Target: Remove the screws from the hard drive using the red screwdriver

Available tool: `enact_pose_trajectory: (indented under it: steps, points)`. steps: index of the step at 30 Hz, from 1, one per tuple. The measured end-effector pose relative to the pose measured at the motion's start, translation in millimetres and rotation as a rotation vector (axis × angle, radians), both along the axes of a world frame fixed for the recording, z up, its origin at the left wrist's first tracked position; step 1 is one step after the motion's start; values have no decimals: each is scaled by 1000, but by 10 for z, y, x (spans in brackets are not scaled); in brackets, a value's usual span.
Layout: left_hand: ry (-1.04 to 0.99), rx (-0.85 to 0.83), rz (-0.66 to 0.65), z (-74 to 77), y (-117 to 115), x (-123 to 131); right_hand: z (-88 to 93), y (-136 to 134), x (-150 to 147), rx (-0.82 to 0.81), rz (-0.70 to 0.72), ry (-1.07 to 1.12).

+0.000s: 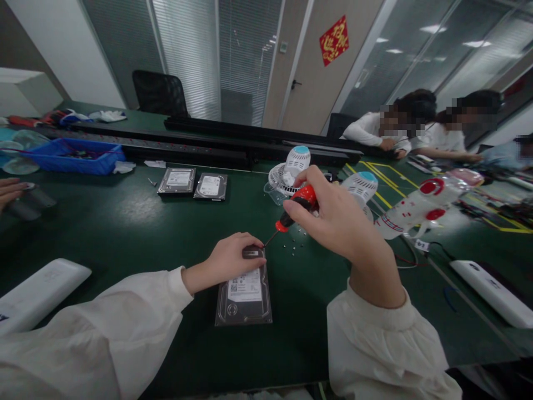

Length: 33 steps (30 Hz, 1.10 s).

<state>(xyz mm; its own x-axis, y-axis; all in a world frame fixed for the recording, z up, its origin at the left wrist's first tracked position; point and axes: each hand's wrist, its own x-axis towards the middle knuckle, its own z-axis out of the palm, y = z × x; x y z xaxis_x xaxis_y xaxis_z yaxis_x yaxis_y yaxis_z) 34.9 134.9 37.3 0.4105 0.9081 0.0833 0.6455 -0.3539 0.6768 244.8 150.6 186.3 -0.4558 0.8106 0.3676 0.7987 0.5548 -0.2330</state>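
Observation:
A hard drive (245,308) lies label-up on the table in front of me. Over its far end my left hand (233,254) is closed, thumb and fingers gripping the drive near its far right corner. My right hand (339,216) grips the handle of a red and black screwdriver (287,219) from above. The tilted shaft points down to the left, its tip at that corner beside my left fingertips. Whether the tip sits in a screw is too small to tell. Several small loose screws (293,241) are scattered on the table right of the drive.
Two more hard drives (177,180) (211,186) lie farther back. White fans (297,161) and a red-and-white bottle (428,200) stand behind my right hand. A blue tray (77,156) is at the left. Another person's hand (10,191) shows at the left edge; people sit at the far right.

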Motion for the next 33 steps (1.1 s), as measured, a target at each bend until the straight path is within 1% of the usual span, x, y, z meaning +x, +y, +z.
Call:
enact_pose_trajectory:
  steps: [2,3,7,9,10,14,15,19,20,25,30,33]
  points:
    - [3,-3,3,2,-3,0,6,-13,-1,12,-54,-15]
    - [3,-4,5,1,-4,0,7,-20,-1,16,-59,-14]
    - [1,9,10,-8,-2,2,4,-33,-2,-8,44,16]
    - [-2,14,10,-13,-1,2,-5,-27,-8,2,59,5]
    - [-5,17,11,-16,0,2,-10,-22,-13,15,42,-8]
    - [-10,21,6,-32,3,-4,-16,-6,-21,64,-105,-53]
    - [-8,18,5,-35,3,-6,-11,-7,-19,65,-113,-54]
    - [-2,2,-1,-29,3,-8,21,-30,-6,32,15,-37]
    - [-2,4,-1,-26,2,-7,27,-33,-4,23,26,-35]
    - [-4,17,7,-29,5,-6,31,-23,3,9,-56,-17]
    - [-7,-11,-1,-38,11,-12,30,-24,24,11,10,-40]
    - [-10,-12,3,-26,9,-11,30,-21,20,5,-37,-24]
